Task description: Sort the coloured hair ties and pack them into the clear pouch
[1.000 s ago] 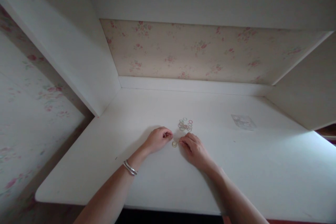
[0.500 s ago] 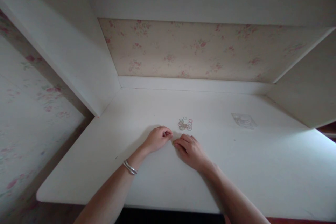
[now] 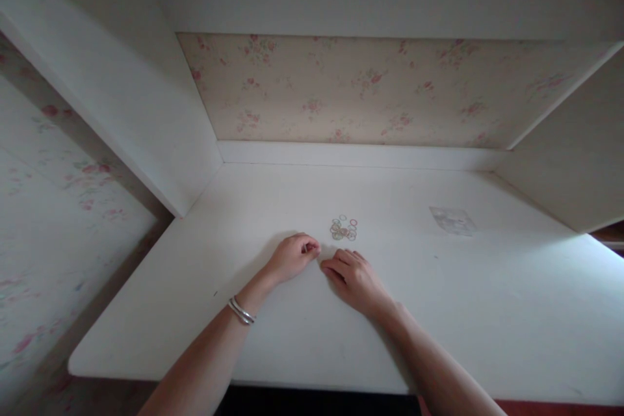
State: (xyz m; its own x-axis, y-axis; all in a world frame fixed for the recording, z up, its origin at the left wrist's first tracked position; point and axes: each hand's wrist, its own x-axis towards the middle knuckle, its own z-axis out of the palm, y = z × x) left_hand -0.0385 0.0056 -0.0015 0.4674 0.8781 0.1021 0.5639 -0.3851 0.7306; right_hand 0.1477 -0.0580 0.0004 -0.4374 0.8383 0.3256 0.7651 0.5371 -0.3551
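Both hands are close together over the white desk, fingertips a short gap apart. My left hand (image 3: 292, 257), with silver bangles (image 3: 241, 311) on its wrist, is closed in a pinch, thumb against fingers. My right hand (image 3: 355, 281) is also closed, its curled fingers low at the desktop. Whatever may be between the fingertips of either hand is too small to make out. Just beyond them lies a small cluster of thin rings (image 3: 336, 231), like tiny elastic bands, mostly brownish and greenish. A red ring (image 3: 353, 222) lies at the cluster's right side.
A clear plastic bag (image 3: 453, 221) lies flat on the desk (image 3: 292, 351) to the right. White side panels (image 3: 166, 136) and a back ledge (image 3: 361, 155) enclose the desktop, with floral wallpaper (image 3: 341, 91) behind. A small dark speck (image 3: 215, 294) is at the left.
The camera view has shifted very slightly. Both hands keep nearly the same pinched pose and place, and the rings lie as before.
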